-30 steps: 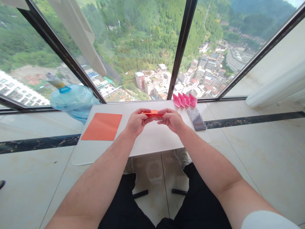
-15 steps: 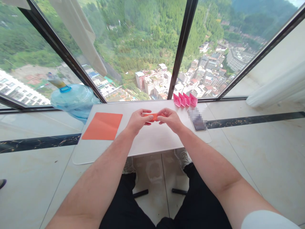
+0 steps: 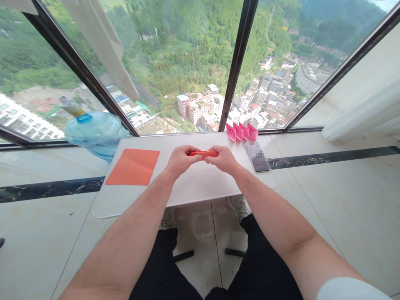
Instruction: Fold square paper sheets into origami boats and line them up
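Over the middle of the white table point(image 3: 193, 183), a small folded piece of orange paper point(image 3: 203, 154) is stretched between my two hands. My left hand point(image 3: 183, 160) pinches its left end, thumb in front. The right end is pinched by my right hand point(image 3: 224, 159) in the same way. Fingers behind the paper are mostly hidden, and so are its ends. To the left lies a flat stack or sheet of orange paper point(image 3: 133, 166). Several pink folded-paper pieces point(image 3: 242, 132) stand in a row at the table's far right edge.
A phone point(image 3: 261, 162), partly blurred out, lies on the table's right side. Beyond the left end stands a large blue water bottle point(image 3: 96, 131). Windows with a dark frame point(image 3: 237, 62) rise behind the table. My legs and shoes are beneath its near edge.
My fingers have shifted their hold on the folded orange paper; the thumbs now lie along its front near the ends, and more of its middle shows as a level strip.
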The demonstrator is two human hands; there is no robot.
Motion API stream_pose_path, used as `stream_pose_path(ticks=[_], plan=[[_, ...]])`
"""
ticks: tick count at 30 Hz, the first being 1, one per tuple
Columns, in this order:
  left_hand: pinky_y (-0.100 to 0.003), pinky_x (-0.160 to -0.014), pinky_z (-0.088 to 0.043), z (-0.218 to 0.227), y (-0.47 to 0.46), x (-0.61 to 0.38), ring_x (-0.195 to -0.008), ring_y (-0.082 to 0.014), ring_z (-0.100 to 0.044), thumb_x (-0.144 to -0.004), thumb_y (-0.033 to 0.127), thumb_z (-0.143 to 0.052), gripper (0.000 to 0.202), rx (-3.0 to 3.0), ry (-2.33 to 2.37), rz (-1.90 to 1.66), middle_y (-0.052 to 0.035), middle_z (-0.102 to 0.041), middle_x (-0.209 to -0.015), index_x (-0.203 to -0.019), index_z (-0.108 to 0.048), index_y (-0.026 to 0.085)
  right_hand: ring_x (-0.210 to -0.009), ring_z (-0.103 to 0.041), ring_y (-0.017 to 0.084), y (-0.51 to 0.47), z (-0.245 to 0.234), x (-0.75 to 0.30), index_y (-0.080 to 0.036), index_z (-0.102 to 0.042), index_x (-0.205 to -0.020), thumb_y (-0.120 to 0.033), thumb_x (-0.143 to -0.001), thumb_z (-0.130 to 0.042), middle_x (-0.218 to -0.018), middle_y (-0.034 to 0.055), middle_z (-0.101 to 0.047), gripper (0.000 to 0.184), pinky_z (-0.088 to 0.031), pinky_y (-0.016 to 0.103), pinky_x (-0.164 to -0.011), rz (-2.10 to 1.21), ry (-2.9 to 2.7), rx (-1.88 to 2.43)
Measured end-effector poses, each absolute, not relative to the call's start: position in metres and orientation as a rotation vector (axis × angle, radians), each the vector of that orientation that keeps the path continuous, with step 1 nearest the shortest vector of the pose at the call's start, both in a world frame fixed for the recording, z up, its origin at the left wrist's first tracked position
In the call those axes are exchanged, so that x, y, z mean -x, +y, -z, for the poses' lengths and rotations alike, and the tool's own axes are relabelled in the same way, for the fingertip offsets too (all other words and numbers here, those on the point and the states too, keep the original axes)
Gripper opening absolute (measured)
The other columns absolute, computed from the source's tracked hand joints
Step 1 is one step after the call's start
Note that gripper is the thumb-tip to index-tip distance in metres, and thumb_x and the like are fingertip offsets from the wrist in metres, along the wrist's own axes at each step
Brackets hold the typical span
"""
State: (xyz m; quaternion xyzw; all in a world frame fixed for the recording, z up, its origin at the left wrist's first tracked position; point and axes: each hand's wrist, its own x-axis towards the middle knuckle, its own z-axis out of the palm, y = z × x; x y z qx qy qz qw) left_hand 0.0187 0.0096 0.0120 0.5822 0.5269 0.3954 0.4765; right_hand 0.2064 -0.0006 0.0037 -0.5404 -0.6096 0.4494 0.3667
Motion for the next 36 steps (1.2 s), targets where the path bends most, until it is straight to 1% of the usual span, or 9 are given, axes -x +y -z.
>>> stream_pose_path(ticks=[4, 8, 15, 18, 21, 24, 31, 36], plan=[[-0.030, -0.066, -0.047, -0.012, 0.009, -0.018, -0.064, -0.0163, -0.060, -0.065, 0.031, -0.078, 0.019, -1.398, 1.260, -0.989, -0.0034, -0.069, -0.068, -0.077, -0.075, 0.017, -0.059, -0.048, 0.011, 0.001, -0.001, -0.206, -0.018, -0.067, -0.076, -0.034, -0.068, -0.068, -0.063, -0.0042, -0.057, 0.018, -0.036, 0.023, -0.052, -1.116, -1.577, 1.388], [-0.029, -0.065, -0.044, -0.011, 0.009, -0.018, -0.065, -0.0162, -0.059, -0.067, 0.033, -0.077, 0.018, -1.451, 1.287, -0.995, -0.0031, -0.069, -0.068, -0.076, -0.076, 0.017, -0.058, -0.044, 0.010, 0.002, 0.001, -0.207, -0.018, -0.066, -0.074, -0.035, -0.068, -0.069, -0.060, -0.0055, -0.052, 0.017, -0.034, 0.023, -0.053, -1.087, -1.581, 1.373], [-0.028, -0.062, -0.043, -0.009, 0.011, -0.017, -0.063, -0.0156, -0.056, -0.067, 0.034, -0.078, 0.017, -1.496, 1.303, -1.032, -0.0023, -0.068, -0.066, -0.075, -0.076, 0.018, -0.057, -0.042, 0.010, 0.004, 0.003, -0.209, -0.018, -0.065, -0.068, -0.035, -0.071, -0.070, -0.058, -0.0058, -0.050, 0.018, -0.032, 0.023, -0.052, -1.053, -1.586, 1.368], [-0.028, -0.064, -0.045, -0.009, 0.011, -0.017, -0.064, -0.0159, -0.058, -0.068, 0.033, -0.077, 0.016, -1.509, 1.305, -1.044, -0.0028, -0.070, -0.069, -0.075, -0.076, 0.018, -0.059, -0.047, 0.011, 0.004, 0.003, -0.208, -0.019, -0.068, -0.072, -0.037, -0.072, -0.072, -0.060, -0.0049, -0.056, 0.019, -0.036, 0.024, -0.055, -1.009, -1.590, 1.363], [-0.029, -0.068, -0.047, -0.008, 0.010, -0.017, -0.069, -0.0167, -0.060, -0.070, 0.033, -0.077, 0.016, -1.561, 1.294, -1.042, -0.0033, -0.072, -0.073, -0.075, -0.076, 0.018, -0.069, -0.059, 0.014, 0.004, 0.003, -0.207, -0.019, -0.074, -0.081, -0.038, -0.074, -0.073, -0.073, -0.0010, -0.068, 0.020, -0.045, 0.026, -0.065, -0.969, -1.592, 1.319], [-0.029, -0.069, -0.047, -0.007, 0.009, -0.018, -0.071, -0.0172, -0.061, -0.071, 0.035, -0.076, 0.018, -1.627, 1.303, -1.018, -0.0029, -0.073, -0.075, -0.077, -0.076, 0.018, -0.076, -0.065, 0.017, 0.004, 0.004, -0.207, -0.020, -0.075, -0.082, -0.036, -0.075, -0.073, -0.081, 0.0018, -0.074, 0.018, -0.049, 0.028, -0.071, -0.931, -1.596, 1.281], [-0.028, -0.071, -0.050, 0.000, 0.008, -0.023, -0.074, -0.0176, -0.065, -0.074, 0.039, -0.076, 0.021, -1.696, 1.320, -1.029, -0.0015, -0.074, -0.076, -0.080, -0.076, 0.019, -0.076, -0.067, 0.017, 0.001, 0.007, -0.205, -0.022, -0.076, -0.082, -0.034, -0.080, -0.071, -0.080, 0.0003, -0.075, 0.013, -0.050, 0.028, -0.071, -0.795, -1.676, 1.299], [-0.028, -0.071, -0.051, -0.001, 0.006, -0.025, -0.075, -0.0177, -0.065, -0.074, 0.038, -0.075, 0.019, -1.687, 1.331, -1.070, -0.0013, -0.075, -0.076, -0.078, -0.075, 0.019, -0.072, -0.064, 0.015, 0.001, 0.007, -0.203, -0.021, -0.075, -0.081, -0.033, -0.081, -0.069, -0.077, -0.0001, -0.074, 0.013, -0.048, 0.026, -0.068, -0.764, -1.678, 1.280]])
